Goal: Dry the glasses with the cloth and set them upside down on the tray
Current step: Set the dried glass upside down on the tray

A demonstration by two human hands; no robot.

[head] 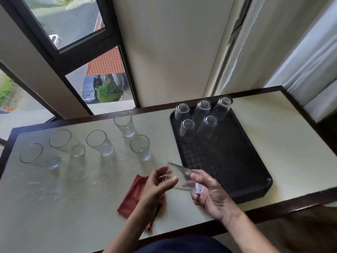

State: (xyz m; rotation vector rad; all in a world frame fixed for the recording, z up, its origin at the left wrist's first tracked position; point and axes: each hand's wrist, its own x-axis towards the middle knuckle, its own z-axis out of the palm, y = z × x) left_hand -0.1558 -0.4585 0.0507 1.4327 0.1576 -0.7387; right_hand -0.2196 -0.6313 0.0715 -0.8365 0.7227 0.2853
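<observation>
Both my hands hold one clear glass [179,175] on its side above the table, its mouth toward the left. My left hand [158,185] grips the rim end. Around the base end closes my right hand [209,192]. The red cloth [133,196] lies flat on the table under my left hand. A black tray [237,161] sits to the right with several glasses [202,108] upside down at its far end. Several upright glasses [140,147] stand on the wet table at the left.
The cream table [63,207] has a dark wooden rim and water drops across its left half. A window and a wall stand right behind its far edge. A curtain hangs at the far right.
</observation>
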